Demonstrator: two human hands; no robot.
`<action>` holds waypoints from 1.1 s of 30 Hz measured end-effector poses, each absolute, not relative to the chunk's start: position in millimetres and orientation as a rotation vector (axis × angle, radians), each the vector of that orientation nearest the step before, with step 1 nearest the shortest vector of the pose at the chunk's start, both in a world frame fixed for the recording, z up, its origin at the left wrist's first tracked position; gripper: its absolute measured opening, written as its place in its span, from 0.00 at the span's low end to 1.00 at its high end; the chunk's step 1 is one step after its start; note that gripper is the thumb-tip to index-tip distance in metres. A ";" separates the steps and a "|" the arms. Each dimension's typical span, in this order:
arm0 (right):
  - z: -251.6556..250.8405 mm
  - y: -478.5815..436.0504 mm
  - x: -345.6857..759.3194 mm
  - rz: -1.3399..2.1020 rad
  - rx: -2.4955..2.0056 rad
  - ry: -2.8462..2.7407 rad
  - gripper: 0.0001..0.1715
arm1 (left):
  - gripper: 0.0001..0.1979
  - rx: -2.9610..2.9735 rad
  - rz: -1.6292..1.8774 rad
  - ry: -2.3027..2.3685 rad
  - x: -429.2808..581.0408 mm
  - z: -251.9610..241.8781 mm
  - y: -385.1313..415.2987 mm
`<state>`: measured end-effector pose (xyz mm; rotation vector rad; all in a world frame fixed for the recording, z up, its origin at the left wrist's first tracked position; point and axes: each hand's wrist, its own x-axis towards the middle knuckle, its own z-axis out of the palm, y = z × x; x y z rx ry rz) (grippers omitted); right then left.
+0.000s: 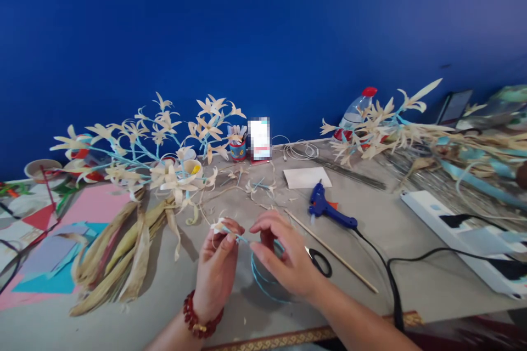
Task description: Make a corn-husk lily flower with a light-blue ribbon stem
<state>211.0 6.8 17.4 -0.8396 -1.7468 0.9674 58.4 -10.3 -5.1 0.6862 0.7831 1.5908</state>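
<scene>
My left hand pinches a small cream-coloured flower between thumb and fingers. Its thin stem is wrapped in light blue and points toward my other hand. My right hand hovers just beside the stem's end, thumb and forefinger apart. A light blue strip curves in a loop over the table below it; whether those fingers touch the strip is hidden. Scissors with black handles lie partly under my right hand. Beyond both hands, small pale flowers with blue stems rest on the table.
A blue glue gun and a wooden stick lie to the right, near a white power strip with black cords. Dried husks and coloured paper lie left. Branches of pale flowers stand behind, beside a pen cup.
</scene>
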 end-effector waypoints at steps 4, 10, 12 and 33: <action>18.9 6.6 206.2 1.033 -0.821 -1.828 0.04 | 0.03 0.644 1.582 0.786 58.8 -4.1 -11.0; 18.8 7.2 206.6 1.039 -0.826 -1.811 0.07 | 0.04 0.647 1.594 0.803 59.7 -3.7 -11.1; 15.8 7.5 207.2 1.094 -0.834 -1.729 0.08 | 0.04 0.629 1.614 0.808 59.4 -4.0 -10.7; 18.9 8.8 204.4 0.921 -0.937 -1.928 0.07 | 0.07 0.514 1.625 0.819 58.2 -6.5 -7.3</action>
